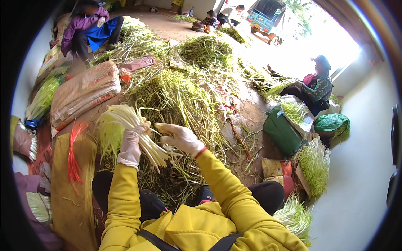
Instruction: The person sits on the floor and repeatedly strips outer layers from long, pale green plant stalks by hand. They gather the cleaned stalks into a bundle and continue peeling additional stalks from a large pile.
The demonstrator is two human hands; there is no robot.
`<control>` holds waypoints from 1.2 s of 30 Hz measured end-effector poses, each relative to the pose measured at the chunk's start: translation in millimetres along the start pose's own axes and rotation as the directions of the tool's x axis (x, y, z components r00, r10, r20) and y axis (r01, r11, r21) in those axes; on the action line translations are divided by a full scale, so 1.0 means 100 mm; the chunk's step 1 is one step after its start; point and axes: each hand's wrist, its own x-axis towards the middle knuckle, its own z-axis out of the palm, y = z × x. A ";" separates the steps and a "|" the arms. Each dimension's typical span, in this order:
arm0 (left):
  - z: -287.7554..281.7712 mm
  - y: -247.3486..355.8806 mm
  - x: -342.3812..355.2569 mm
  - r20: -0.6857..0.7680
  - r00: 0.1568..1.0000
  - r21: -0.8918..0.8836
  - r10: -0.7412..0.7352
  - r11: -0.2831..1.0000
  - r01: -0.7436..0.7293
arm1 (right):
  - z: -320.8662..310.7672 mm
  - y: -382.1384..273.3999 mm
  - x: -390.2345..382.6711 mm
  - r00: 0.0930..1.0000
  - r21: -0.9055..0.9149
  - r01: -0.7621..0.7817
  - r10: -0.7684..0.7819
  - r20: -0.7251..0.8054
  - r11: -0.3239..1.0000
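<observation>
My left hand [131, 144], in a thin whitish glove, is closed around a bunch of long stalks [155, 149] with white stems and pale green leaves. The stems fan out above the fist and poke out below it, toward the right. Close to the bunch on its right is my gloved right hand [184, 139], its fingers stretched toward the stems and apart, with nothing clearly held. Under and beyond both hands lies a big heap of loose green stalks [184, 100]. At the left of the bunch hang more pale leaves [109, 138].
Red ties [74, 154] lie on a brown board-like surface [79, 201] at my left. Beyond it is a large wrapped bale [86, 94]. Green sacks [281, 129] and stalk bundles [314, 167] stand at right. Other people [320, 85] sit around; a blue vehicle [268, 19] is outside.
</observation>
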 end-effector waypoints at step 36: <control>-0.13 -0.32 0.31 0.151 0.985 -0.389 -0.083 0.911 0.136 | 0.25 0.05 0.12 0.986 -0.203 -0.163 0.163 -0.018 0.965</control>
